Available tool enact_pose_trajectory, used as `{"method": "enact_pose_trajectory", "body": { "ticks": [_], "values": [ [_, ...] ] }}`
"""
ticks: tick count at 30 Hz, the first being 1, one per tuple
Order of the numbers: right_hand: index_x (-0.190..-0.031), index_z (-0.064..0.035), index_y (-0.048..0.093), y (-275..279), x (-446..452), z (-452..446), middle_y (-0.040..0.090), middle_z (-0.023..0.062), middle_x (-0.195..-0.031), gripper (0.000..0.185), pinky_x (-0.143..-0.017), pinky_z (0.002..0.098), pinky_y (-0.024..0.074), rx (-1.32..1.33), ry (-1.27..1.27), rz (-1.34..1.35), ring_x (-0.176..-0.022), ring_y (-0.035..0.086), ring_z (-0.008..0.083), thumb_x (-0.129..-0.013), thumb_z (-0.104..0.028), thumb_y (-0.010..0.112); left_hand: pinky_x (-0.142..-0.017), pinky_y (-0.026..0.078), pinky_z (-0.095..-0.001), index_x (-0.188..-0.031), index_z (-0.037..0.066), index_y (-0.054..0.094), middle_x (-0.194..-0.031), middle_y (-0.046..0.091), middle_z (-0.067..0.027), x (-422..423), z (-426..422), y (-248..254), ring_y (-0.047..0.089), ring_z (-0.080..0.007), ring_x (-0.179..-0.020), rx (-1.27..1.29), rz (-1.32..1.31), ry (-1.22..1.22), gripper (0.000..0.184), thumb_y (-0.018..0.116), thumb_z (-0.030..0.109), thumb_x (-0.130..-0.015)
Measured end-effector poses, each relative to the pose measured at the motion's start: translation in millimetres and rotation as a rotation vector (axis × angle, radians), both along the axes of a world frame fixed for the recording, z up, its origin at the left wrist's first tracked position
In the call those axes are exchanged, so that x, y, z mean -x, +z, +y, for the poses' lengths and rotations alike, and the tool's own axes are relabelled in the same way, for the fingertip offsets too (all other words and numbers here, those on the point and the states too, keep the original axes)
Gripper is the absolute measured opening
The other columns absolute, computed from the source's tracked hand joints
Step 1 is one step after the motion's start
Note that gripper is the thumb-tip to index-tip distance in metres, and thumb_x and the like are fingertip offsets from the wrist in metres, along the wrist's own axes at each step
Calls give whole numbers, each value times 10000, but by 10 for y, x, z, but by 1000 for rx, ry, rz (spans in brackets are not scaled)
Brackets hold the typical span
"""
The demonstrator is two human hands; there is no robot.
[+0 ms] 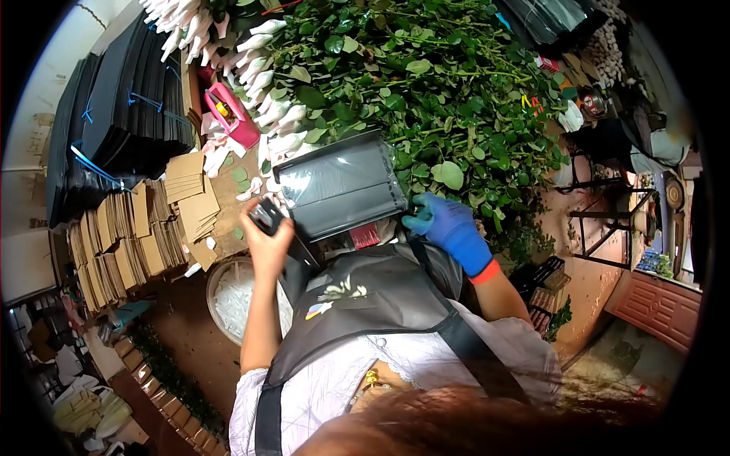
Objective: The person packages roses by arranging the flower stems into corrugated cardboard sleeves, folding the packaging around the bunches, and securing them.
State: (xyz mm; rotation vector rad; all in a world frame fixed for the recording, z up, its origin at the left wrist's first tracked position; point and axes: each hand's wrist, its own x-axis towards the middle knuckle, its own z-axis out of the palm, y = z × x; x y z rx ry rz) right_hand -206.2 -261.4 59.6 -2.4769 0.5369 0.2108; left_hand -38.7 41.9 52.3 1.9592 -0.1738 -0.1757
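In front of my chest lies a black sheet wrapper (342, 199) with a glossy clear film over it, its sides raised. My bare left hand (268, 237) is closed around a dark oblong object (266, 216) at the wrapper's left side; its exact kind is unclear. My right hand (450, 229), in a blue glove with an orange cuff, has its fingers curled at the wrapper's right edge. What those fingers pinch, if anything, is hidden. Beyond the wrapper spreads a large heap of leafy green stems (426, 91). Several white-wrapped flower heads (277, 114) line its left side.
A pink holder (232, 114) with tools stands at the back left. Stacked black sheets (137, 99) and brown cardboard pieces (114, 251) fill the left. Below the table edge is a round tub (237, 300) of white pieces. A metal frame (604, 220) stands at right.
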Motion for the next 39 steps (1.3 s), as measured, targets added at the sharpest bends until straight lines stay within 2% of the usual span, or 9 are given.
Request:
{"method": "enact_pose_trajectory", "body": {
  "ticks": [6, 9, 11, 15, 22, 27, 29, 33, 39],
  "values": [
    [-1079, -171, 696, -228, -4, -614, 721, 90, -904, 259, -699, 366, 551, -121, -173, -166, -798, 707, 262, -902, -360, 684, -931, 487, -483, -1463, 99, 359, -1190, 600, -287, -786, 238, -939, 614, -452, -1059, -449, 120, -135, 765, 731, 218, -805],
    [-1105, -63, 682, 44, 81, -917, 723, 81, -916, 209, -729, 330, 569, -269, -527, -663, -815, 709, 180, -977, -220, 632, -959, 455, -470, -1440, 92, 445, -1230, 549, -265, -846, 288, -1124, 570, -415, -1100, -562, -337, -149, 635, 691, 196, -863],
    [-1117, -20, 669, 319, 256, -863, 726, 85, -962, 216, -759, 313, 576, -574, -374, -453, -847, 709, 170, -996, -188, 611, -891, 467, -452, -1294, 44, 611, -1090, 562, -199, -698, -54, -587, 579, -359, -1017, -316, -481, 41, 379, 622, 122, -923],
    [-1232, 6, 638, 384, 306, -336, 738, 104, -1046, 322, -801, 281, 559, -1029, 37, 122, -917, 705, 162, -1018, -231, 592, -727, 505, -413, -1185, 24, 684, -833, 618, -123, -390, -803, 130, 634, -315, -796, -506, -713, -628, 377, 659, 299, -928],
    [-1298, 1, 570, -457, 22, -104, 695, 106, -1114, 308, -869, 293, 531, -1142, -445, -513, -981, 657, 129, -1039, -164, 542, -569, 526, -404, -1111, 72, 716, -726, 651, -91, -287, -2080, -91, 652, -276, -618, -594, -821, -717, 333, 621, 323, -915],
    [-1304, 45, 550, -781, -121, -242, 670, 172, -1195, 370, -918, 391, 513, -245, -267, -242, -1038, 653, 282, -1000, -163, 588, -872, 461, -434, -1015, -16, 691, -1181, 608, -141, -99, -2162, -190, 546, -336, -1153, -364, -918, -940, 274, 633, 222, -892],
    [-1296, 54, 546, -829, -172, -276, 654, 218, -1204, 353, -937, 400, 502, -331, -213, -478, -1074, 647, 300, -1015, -161, 546, -1157, 331, -467, -1201, -116, 601, -1500, 425, -255, -145, -2072, -271, 414, -372, -1389, -302, -850, -979, 500, 581, 313, -946],
    [-1348, 34, 542, -414, -206, -359, 683, 132, -1089, 353, -777, 308, 554, -983, -482, -431, -889, 665, 169, -1020, -93, 510, -1246, 136, -495, -1459, -166, 327, -1607, 209, -308, -156, -1935, -215, 200, -387, -1519, -381, -859, -1158, 983, 427, 671, -955],
    [-1220, 37, 613, 256, -84, -252, 677, 104, -667, 386, -526, 244, 498, -815, -313, -681, -535, 603, 136, -1061, -277, 455, -1176, 319, -485, -1525, 23, 339, -1611, 233, -269, -291, -1780, 105, 303, -423, -1466, 193, -502, -1313, 686, 555, 406, -999]
  ]
}}
